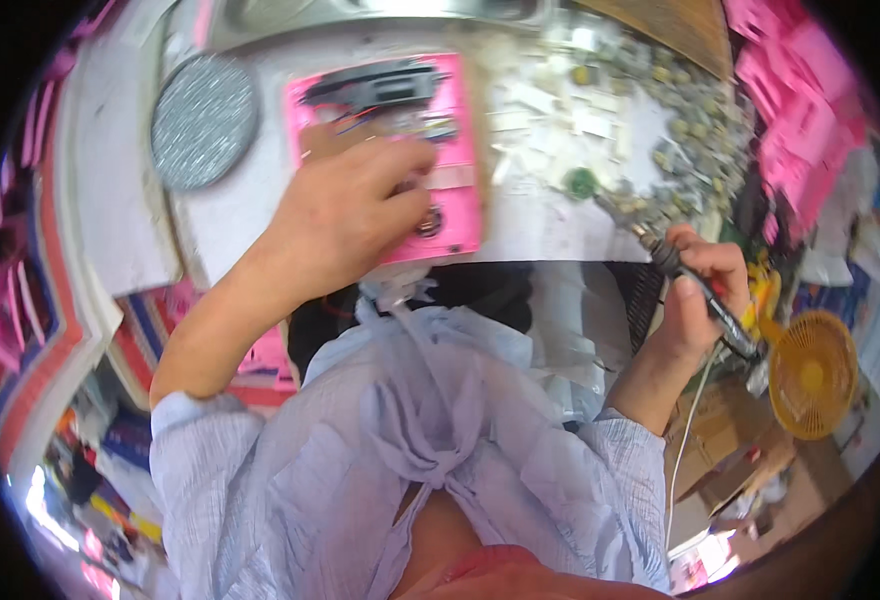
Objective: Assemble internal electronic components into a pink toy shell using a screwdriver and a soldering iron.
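A pink plastic case [455, 205] lies open on the white worktop in front of me. My left hand [345, 210] reaches over its left and middle part with the fingers curled in; what they pinch is hidden and slightly blurred. Inside the case, a dark grey part [385, 85] sits at the far end, with thin wires [353, 122] just below it. A round dark piece [427, 222] shows near the case's near edge. My right hand [700, 285] is closed round the black handle of a soldering iron [727, 322]. Its tip points up and left, near a small green round thing [580, 183].
Many small white pieces [550, 125] and greyish-yellow parts [695, 150] cover the worktop's right side. A grey round disc [205, 122] lies at left. A metal tray [380, 18] stands at the back. Pink plastic pieces [800, 100] and a yellow basket [812, 375] are at right.
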Available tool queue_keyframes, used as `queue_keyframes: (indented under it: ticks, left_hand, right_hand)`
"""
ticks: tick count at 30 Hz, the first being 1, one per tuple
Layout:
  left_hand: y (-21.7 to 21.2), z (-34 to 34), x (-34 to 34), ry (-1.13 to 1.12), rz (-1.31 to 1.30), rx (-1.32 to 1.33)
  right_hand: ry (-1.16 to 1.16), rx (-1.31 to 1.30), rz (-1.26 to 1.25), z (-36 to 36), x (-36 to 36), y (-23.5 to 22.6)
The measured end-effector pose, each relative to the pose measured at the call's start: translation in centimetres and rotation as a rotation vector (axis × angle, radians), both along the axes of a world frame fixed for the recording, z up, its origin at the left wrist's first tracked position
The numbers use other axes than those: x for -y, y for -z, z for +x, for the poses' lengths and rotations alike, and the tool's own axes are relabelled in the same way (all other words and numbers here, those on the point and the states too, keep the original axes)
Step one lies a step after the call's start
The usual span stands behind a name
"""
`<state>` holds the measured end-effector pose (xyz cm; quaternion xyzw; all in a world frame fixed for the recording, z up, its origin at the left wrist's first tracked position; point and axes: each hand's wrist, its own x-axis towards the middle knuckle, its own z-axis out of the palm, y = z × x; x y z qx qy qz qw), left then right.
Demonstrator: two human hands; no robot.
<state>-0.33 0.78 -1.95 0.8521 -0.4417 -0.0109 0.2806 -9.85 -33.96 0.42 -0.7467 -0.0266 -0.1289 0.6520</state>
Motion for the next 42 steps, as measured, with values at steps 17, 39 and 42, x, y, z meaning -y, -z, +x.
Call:
queue_keyframes:
  ticks: [17, 39, 42]
  left_hand:
    - [0.3, -1.9, -0.7, -0.063, -0.060, 0.005]
    - [1.1, -2.3, -2.2, -0.144, -0.138, -0.006]
    - [1.2, -2.2, -2.1, -0.155, -0.175, 0.017]
  right_hand:
    - [1.062, 0.154, 0.058, -1.4, 23.2, -0.6]
    - [-0.163, -0.028, -0.624, 9.0, -12.1, 1.9]
    - [-0.176, -0.055, -0.832, 10.1, -13.2, 2.1]
